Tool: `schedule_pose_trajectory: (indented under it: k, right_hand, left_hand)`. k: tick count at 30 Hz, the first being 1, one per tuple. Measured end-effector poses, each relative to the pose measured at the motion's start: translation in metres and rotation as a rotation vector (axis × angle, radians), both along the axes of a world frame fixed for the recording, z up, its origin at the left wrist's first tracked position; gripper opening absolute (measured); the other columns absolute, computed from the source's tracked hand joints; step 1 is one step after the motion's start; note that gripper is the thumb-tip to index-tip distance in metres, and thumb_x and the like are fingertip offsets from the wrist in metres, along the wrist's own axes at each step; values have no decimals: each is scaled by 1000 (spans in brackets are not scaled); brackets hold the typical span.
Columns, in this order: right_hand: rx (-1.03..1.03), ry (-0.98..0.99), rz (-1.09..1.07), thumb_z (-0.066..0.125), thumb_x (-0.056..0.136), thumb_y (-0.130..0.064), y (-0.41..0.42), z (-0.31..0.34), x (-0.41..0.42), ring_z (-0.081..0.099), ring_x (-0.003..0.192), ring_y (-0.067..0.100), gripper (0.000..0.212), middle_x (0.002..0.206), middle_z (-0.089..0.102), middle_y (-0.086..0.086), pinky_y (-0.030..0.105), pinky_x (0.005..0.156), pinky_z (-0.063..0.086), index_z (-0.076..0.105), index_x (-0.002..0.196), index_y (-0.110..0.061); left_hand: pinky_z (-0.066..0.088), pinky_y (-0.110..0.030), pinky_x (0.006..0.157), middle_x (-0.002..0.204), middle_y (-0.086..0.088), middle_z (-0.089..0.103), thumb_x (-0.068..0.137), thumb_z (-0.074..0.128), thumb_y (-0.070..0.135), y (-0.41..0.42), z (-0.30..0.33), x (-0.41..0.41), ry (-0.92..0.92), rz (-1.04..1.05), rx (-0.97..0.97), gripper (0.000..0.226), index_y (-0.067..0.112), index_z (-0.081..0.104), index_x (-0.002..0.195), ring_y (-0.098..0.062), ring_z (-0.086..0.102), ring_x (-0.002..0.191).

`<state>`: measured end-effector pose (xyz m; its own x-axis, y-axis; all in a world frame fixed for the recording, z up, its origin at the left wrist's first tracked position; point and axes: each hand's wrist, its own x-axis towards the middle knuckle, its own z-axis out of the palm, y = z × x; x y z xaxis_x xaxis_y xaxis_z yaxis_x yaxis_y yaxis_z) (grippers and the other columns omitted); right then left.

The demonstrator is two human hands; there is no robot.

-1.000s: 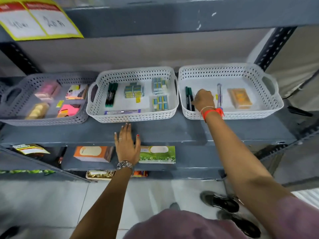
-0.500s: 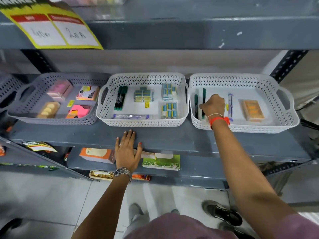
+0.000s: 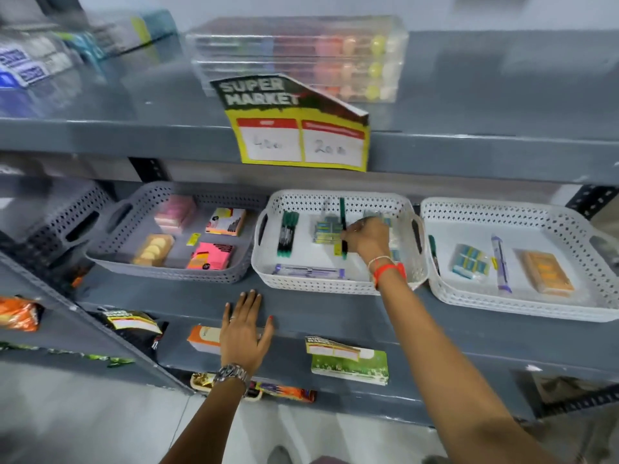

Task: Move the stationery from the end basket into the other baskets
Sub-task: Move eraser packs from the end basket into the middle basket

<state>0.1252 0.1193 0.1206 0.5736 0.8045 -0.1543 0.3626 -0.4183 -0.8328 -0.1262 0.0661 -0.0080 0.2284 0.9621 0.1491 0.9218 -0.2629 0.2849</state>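
Three baskets stand in a row on the grey shelf. My right hand [image 3: 367,238] is over the middle white basket [image 3: 321,283], shut on a green marker [image 3: 343,217] held upright. That basket holds green markers [image 3: 286,233], eraser packs [image 3: 324,229] and a purple pen pack [image 3: 308,272]. The right end white basket [image 3: 502,304] holds one green marker [image 3: 432,247] at its left wall, a blue eraser pack [image 3: 469,262], a purple pen [image 3: 499,262] and an orange pack [image 3: 546,272]. The left grey basket [image 3: 160,272] holds sticky notes. My left hand [image 3: 246,333] lies flat and open on the shelf edge.
A yellow "Super Market" price card [image 3: 298,128] hangs from the shelf above, with a clear case of coloured balls [image 3: 301,58] behind it. A second grey basket [image 3: 57,219] stands at far left. Boxes and snack packets [image 3: 350,363] lie on the lower shelf.
My right hand has lifted a green marker out of the right end basket and carried it left over the middle basket. The view has swung up and left. My left hand stays put.
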Motion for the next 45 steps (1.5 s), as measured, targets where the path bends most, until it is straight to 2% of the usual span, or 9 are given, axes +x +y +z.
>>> schedule_pose_trajectory:
  k: [5,10,14,27,30,34,36,38,45]
  right_hand:
    - [-68,222,18,77,70,-6,41,-37,-55,69,88,26,34,77,67,11,41,91,55,52,49,-16]
    - [-136,239,25,79,68,-6,77,-58,-91,72,90,35,23,97,74,22,47,83,59,58,59,-9]
    - [-163,205,29,79,66,-9,105,-73,-104,72,91,36,26,98,73,21,47,81,60,67,87,1]
    - [-205,-144,18,70,79,-17,106,-56,-114,69,101,31,19,106,73,18,33,81,56,58,68,-7]
    - [-178,-118,30,71,80,-21,101,-54,-107,69,100,30,15,104,74,18,32,84,56,66,82,-7]
    - [-25,-14,-13,70,78,-11,84,-47,-86,70,89,29,23,93,74,20,36,90,55,58,59,-14]
    - [65,5,-71,68,79,-9,68,-38,-70,69,89,25,5,93,74,19,34,92,55,70,76,-6]
    - [122,-59,-154,64,81,-8,49,-25,-48,69,99,26,17,100,75,18,25,89,50,74,94,-2]
    - [252,-131,-381,64,80,-9,-26,2,56,71,93,30,18,93,76,20,27,89,50,74,92,-3]
  left_hand:
    - [19,-38,107,128,-10,62,82,37,44,15,-1,-26,10,-34,-7,61,7,61,123,-27,56,120]
    - [7,-29,113,131,-6,59,91,25,51,20,-4,-38,-6,-109,-28,62,11,58,126,-24,54,123]
    - [13,-33,112,131,-6,59,84,37,45,22,-7,-39,-23,-128,-17,57,12,59,126,-25,54,123]
    - [18,-38,110,134,-4,57,86,36,46,24,-13,-41,16,-135,1,57,14,56,129,-24,52,126]
    - [19,-40,109,134,-5,57,86,35,44,23,-12,-39,30,-126,-2,57,13,55,129,-24,52,125]
    - [17,-41,109,132,-5,59,88,31,43,19,-8,-31,48,-120,-28,56,12,57,127,-24,54,124]
    - [13,-39,112,131,-5,60,91,27,44,12,-7,-22,52,-156,-44,57,13,58,126,-23,54,123]
    - [6,-35,113,131,-4,59,90,30,43,3,-5,-8,49,-222,-53,55,13,58,127,-23,54,123]
    - [4,-31,114,132,-6,58,88,34,39,-20,1,43,6,-310,-54,54,10,55,129,-21,53,124]
